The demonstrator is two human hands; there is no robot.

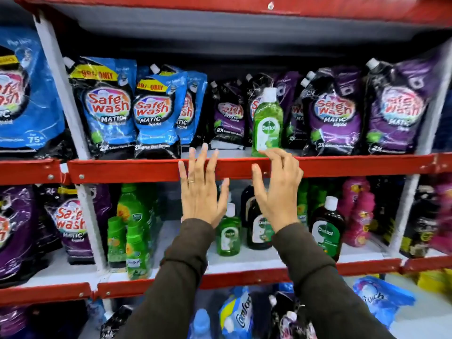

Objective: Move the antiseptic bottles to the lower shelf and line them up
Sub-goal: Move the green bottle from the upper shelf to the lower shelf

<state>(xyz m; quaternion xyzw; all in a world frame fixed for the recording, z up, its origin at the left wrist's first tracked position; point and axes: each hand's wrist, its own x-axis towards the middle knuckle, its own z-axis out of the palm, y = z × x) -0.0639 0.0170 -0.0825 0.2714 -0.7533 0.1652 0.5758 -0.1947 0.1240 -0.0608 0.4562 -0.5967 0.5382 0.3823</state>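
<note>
A green antiseptic bottle (267, 123) with a white cap stands upright at the front of the upper shelf (122, 168), among purple pouches. My right hand (277, 189) is raised just below it, fingertips touching or nearly touching its base, fingers apart. My left hand (201, 189) is spread open in front of the red shelf edge, holding nothing. On the lower shelf (264, 263) stand a small green antiseptic bottle (228, 234), a dark brown one (259, 228) partly behind my right wrist, and another dark brown one (327, 231) further right.
Blue detergent pouches (107, 111) and purple pouches (335, 111) fill the upper shelf. Green softener bottles (129, 231) stand at the lower shelf's left, pink bottles (357, 211) at its right. White uprights (66, 94) divide the bays. Blue packs (237, 311) lie on the bottom shelf.
</note>
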